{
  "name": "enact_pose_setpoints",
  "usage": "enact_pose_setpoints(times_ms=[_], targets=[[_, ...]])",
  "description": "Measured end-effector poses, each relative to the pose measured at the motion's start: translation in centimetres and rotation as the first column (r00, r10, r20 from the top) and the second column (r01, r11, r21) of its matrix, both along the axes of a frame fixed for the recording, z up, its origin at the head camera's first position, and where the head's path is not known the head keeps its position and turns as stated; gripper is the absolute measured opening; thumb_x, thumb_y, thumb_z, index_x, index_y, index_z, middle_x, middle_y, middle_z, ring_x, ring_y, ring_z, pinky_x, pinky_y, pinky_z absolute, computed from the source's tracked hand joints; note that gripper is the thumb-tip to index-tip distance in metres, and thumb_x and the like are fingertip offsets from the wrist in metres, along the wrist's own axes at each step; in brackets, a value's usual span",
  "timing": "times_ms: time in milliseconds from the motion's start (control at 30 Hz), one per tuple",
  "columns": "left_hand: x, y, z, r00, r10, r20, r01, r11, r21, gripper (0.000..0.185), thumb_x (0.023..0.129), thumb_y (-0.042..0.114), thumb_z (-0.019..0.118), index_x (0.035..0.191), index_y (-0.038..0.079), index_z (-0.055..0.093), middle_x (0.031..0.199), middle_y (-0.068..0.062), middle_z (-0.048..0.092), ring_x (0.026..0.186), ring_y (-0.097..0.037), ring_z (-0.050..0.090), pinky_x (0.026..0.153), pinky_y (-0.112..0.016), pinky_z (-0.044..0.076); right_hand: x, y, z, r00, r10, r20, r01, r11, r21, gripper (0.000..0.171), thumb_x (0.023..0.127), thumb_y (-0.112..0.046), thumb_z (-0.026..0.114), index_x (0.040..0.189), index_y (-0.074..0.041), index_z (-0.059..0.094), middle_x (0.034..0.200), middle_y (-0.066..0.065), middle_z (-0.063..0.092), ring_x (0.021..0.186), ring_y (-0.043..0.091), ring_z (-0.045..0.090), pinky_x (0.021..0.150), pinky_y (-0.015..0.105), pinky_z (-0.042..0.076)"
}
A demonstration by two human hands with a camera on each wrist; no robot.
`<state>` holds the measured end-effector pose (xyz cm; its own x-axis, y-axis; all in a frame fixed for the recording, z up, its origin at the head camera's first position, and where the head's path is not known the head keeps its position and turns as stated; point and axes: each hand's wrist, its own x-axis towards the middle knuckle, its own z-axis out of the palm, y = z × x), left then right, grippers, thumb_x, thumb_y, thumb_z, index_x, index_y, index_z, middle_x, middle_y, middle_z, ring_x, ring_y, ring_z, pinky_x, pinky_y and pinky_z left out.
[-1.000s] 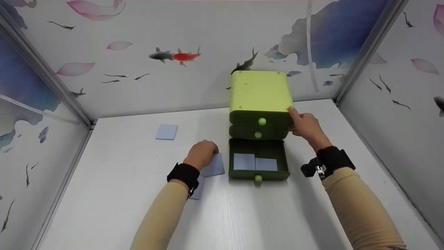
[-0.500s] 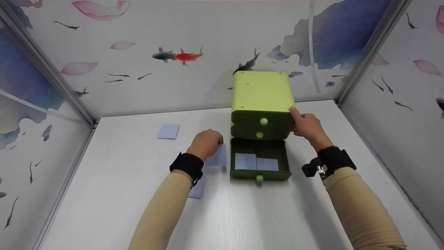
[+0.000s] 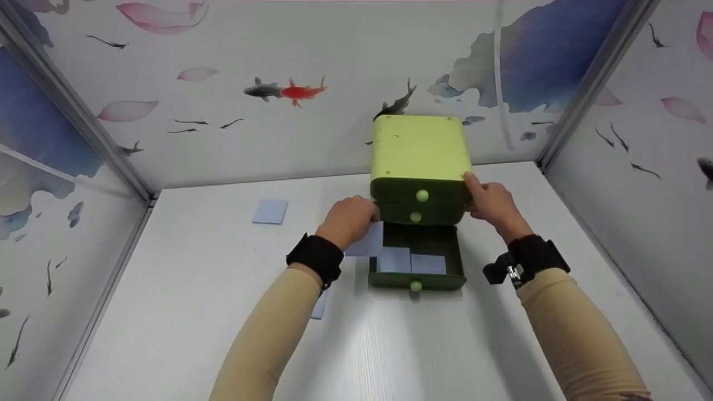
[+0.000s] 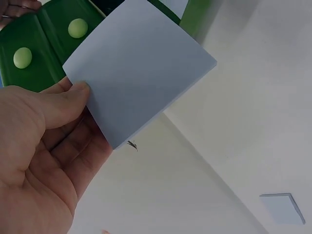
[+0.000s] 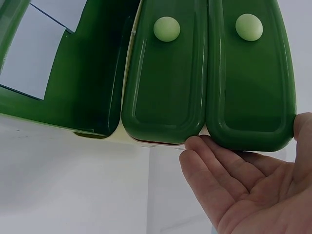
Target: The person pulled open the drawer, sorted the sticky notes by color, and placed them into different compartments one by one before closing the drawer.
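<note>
My left hand [image 3: 350, 220] pinches a pale blue sticky note pad [image 4: 141, 68] by one corner, thumb on its face and fingers behind. That pad is over the left side of the pulled-out bottom drawer [image 3: 418, 279] of a green drawer organizer [image 3: 420, 147]. Inside the drawer, two blue pads [image 3: 428, 264] lie side by side, the left one partly covered by the held pad. My right hand [image 3: 490, 203] holds the organizer's right front corner, with the thumb at the top edge and the fingers against the side. The two upper drawers are closed.
One blue pad [image 3: 270, 211] lies on the white table [image 3: 195, 289] at the back left. Another pad [image 3: 319, 307] is mostly hidden under the left forearm. Printed walls [image 3: 223, 150] border the table at the back and both sides.
My left hand has lifted the sticky note pad off the table and carried it right and back, to over the drawer's left edge. The right hand stays at the organizer's corner.
</note>
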<state>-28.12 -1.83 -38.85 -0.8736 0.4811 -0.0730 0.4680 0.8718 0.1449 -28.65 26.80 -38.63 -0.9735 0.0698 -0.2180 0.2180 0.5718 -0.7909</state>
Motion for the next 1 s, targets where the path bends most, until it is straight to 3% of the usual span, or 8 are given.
enact_pose_setpoints(times_ms=[100, 333, 633, 1000], targets=[[0.0, 1.0, 0.0, 1.0, -0.015, 0.011, 0.014, 1.0, 0.008, 0.028, 0.097, 0.002, 0.053, 0.107, 0.015, 0.076, 0.105, -0.005, 0.072, 0.094, -0.02, 0.064, 0.085, -0.035, 0.054, 0.0, 0.1, 0.0, 1.0, -0.006, 0.002, 0.006, 1.0, 0.006, 0.09, 0.096, -0.067, 0.026, 0.14, 0.009, 0.044, 0.126, 0.028, 0.059, 0.114, 0.033, 0.062, 0.095, 0.035, 0.052], [-0.1, 3.0, -0.9, 0.999, -0.053, 0.005, 0.053, 0.999, -0.002, 0.03, 0.097, 0.002, 0.053, 0.11, 0.017, 0.075, 0.11, -0.003, 0.072, 0.102, -0.02, 0.065, 0.088, -0.034, 0.054, -0.2, 0.1, -0.3, 1.0, -0.021, -0.007, 0.021, 1.0, 0.004, 0.087, 0.096, -0.066, 0.028, 0.136, 0.009, 0.049, 0.119, 0.027, 0.062, 0.106, 0.028, 0.066, 0.08, 0.021, 0.054], [-0.1, 5.0, -3.0, 0.996, -0.089, 0.008, 0.089, 0.996, 0.003, 0.029, 0.099, 0.004, 0.051, 0.108, 0.017, 0.076, 0.105, -0.004, 0.073, 0.092, -0.019, 0.067, 0.081, -0.034, 0.055, -0.2, -0.1, -0.4, 1.0, -0.024, 0.006, 0.024, 1.0, -0.007, 0.087, 0.095, -0.067, 0.029, 0.139, 0.006, 0.047, 0.123, 0.027, 0.062, 0.112, 0.03, 0.065, 0.093, 0.034, 0.054], [-0.5, 5.9, -5.0, 0.995, -0.077, 0.07, 0.077, 0.997, -0.008, 0.029, 0.098, 0.003, 0.053, 0.111, 0.017, 0.075, 0.111, -0.004, 0.072, 0.102, -0.023, 0.066, 0.087, -0.036, 0.055, 0.1, 0.0, -0.1, 1.0, -0.019, -0.002, 0.019, 1.0, -0.023, 0.087, 0.096, -0.066, 0.029, 0.142, 0.007, 0.043, 0.13, 0.027, 0.059, 0.117, 0.033, 0.063, 0.097, 0.038, 0.052]])
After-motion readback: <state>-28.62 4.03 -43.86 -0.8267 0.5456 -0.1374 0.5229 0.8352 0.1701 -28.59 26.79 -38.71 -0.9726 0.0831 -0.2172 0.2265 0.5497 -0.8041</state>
